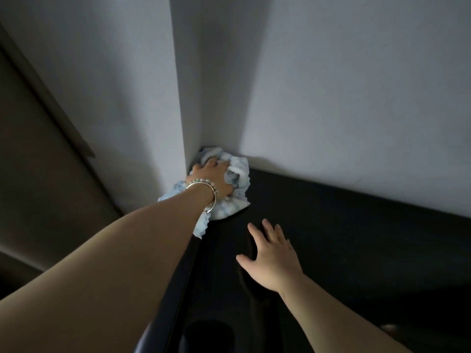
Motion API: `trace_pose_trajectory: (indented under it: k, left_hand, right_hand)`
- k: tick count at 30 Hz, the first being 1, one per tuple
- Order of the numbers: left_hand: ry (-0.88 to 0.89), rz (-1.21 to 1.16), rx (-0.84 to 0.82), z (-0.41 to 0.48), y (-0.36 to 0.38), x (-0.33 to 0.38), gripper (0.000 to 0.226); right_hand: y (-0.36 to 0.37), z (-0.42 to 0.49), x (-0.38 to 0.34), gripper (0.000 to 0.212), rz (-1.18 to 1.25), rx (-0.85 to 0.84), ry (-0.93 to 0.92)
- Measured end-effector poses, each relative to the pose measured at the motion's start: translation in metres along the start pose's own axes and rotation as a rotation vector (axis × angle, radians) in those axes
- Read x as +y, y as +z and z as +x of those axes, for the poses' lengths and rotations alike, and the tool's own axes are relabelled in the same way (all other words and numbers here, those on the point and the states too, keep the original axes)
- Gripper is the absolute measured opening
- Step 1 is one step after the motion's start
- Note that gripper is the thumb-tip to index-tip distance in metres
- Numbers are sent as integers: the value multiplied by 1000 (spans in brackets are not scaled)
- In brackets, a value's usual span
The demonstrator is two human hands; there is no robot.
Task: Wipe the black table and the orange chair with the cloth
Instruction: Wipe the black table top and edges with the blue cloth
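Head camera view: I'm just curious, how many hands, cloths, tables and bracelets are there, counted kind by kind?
Hands: 2, left hand and right hand
Cloths: 1, the cloth
Tables: 1, the black table
Bracelets: 2, beaded bracelet and silver bangle
Total: 6

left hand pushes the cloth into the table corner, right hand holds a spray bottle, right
No: the head view shows the right hand empty, fingers spread over the black table. The left hand does push the cloth into the corner.
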State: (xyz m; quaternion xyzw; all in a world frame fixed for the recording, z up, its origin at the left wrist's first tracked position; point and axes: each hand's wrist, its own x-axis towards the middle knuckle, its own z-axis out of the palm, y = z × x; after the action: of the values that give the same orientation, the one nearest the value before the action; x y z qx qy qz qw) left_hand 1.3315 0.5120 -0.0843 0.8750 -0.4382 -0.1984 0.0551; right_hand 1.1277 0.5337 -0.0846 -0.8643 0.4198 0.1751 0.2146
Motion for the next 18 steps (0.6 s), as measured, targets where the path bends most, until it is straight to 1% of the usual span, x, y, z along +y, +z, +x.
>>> trace_pose_trajectory:
  k: [3, 5, 7, 8, 10, 11, 12, 14, 16, 18]
  left_hand:
    - [99, 82, 27, -9, 12, -13, 64]
    - [158, 84, 79, -36, 20, -22, 54]
    - [175, 101, 125, -69, 32, -28, 47]
    - [160, 109, 102, -90, 36, -29, 48]
    - [113, 150, 29, -128, 48, -32, 63]
    - [113, 193, 22, -148, 53, -32, 69]
    - [115, 219, 13, -166, 54, -33, 69]
    - [69, 199, 7, -210, 55, -32, 54]
    - [-19, 190, -11, -259, 55, -25, 56]
    - [-69, 200, -38, -300, 60, -21, 59]
  right_hand:
    - [2, 0, 0, 74, -3, -1, 1]
    - [2, -1, -2, 74, -12, -2, -4]
    - [0, -1, -1, 74, -27, 1, -14]
    - [-2, -2, -1, 73, -24, 0, -24]
    - [-3, -9, -1, 68, 21, 13, -36]
    - [-1, -15, 0, 63, 44, 38, -43]
    - [3, -26, 1, 58, 50, 71, -60]
    - [19, -54, 4, 48, 11, 153, -125]
    - [37, -88, 10, 43, -5, 205, -209]
    - [51, -116, 15, 41, -10, 208, -274]
